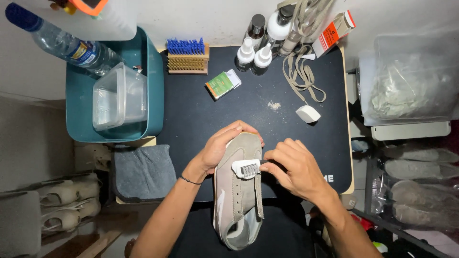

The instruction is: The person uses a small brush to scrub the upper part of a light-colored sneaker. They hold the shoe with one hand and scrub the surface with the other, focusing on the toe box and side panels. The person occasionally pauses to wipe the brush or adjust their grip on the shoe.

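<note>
Grey shoe (239, 196) in both hands (258, 160)

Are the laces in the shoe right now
No, the shoe shows bare eyelets, and the beige laces lie loose on the black mat behind it.

A grey-beige suede shoe (237, 200) lies unlaced, toe toward 12 o'clock; a small white brush (245, 168) rests bristles-up across its tongue.

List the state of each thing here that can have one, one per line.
shoe: unlaced, on its side, toe gripped by the left hand
small brush: held by the right hand, bristles on the shoe
laces: loose on the mat
spray bottles: upright, capped
clear tub: inside the teal bin
</note>
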